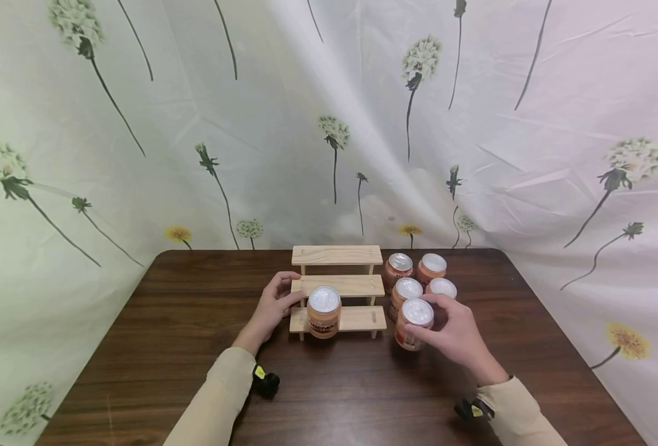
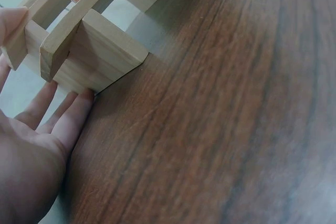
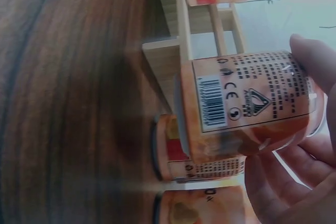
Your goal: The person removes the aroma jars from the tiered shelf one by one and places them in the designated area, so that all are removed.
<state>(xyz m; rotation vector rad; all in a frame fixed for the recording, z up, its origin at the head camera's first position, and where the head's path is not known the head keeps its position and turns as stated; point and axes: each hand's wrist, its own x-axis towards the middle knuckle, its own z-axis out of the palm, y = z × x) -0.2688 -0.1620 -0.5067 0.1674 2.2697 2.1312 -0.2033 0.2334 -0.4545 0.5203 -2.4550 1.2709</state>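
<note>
A three-step wooden display stand (image 1: 362,318) stands on the table, with one orange-labelled jar (image 1: 324,313) on the left part of its lowest step. My left hand (image 1: 267,310) holds the stand's left end, the thumb over the middle step; in the left wrist view its fingers (image 2: 79,114) reach the side leg near the tabletop. Right of the stand, my right hand (image 1: 459,331) grips another jar (image 1: 416,319) between thumb and fingers. The right wrist view shows this jar's barcode label (image 3: 247,98), its base raised off the wood.
Several more jars with pale lids, among them a rear one (image 1: 432,266), cluster just right of the stand. The dark wooden table (image 1: 329,390) ends at a flower-printed cloth (image 1: 284,124) behind it. The upper steps (image 1: 337,254) rise toward the back.
</note>
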